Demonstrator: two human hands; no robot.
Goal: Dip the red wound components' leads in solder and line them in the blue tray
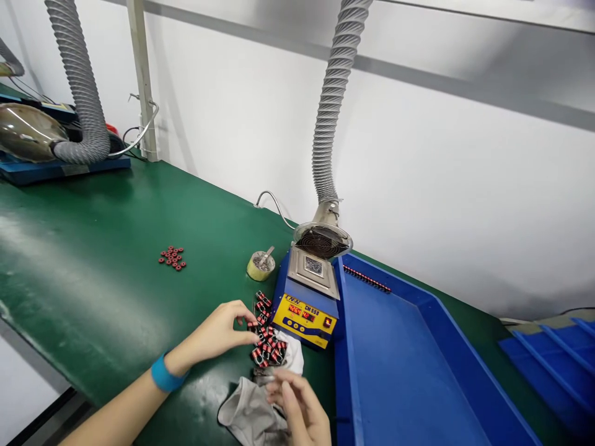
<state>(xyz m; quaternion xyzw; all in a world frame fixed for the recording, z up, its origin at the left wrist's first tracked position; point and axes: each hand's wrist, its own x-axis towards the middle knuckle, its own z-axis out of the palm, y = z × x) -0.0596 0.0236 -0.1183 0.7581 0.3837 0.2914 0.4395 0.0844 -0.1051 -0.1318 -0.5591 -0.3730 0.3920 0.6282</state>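
A pile of small red-and-black wire-wound coils (266, 352) with bright wire loops lies on the green bench. My left hand (222, 333), with a blue band at its wrist, reaches the pile's left edge. Its thumb and fingers close around one coil there. Nearer to me, my right hand (302, 406) is curled above a grey cloth (253, 412), thumb close to the fingers. Anything between those fingertips is too blurred to make out. A white cloth (292, 354) lies beside the pile.
A blue-and-yellow solder pot (304, 316) stands behind the pile under an extraction hose (325, 124). To its left is a small tub (260, 266) with a stick. A blue tray (395, 353) at right holds a row of coils (367, 279). Small red rings (172, 257) lie left.
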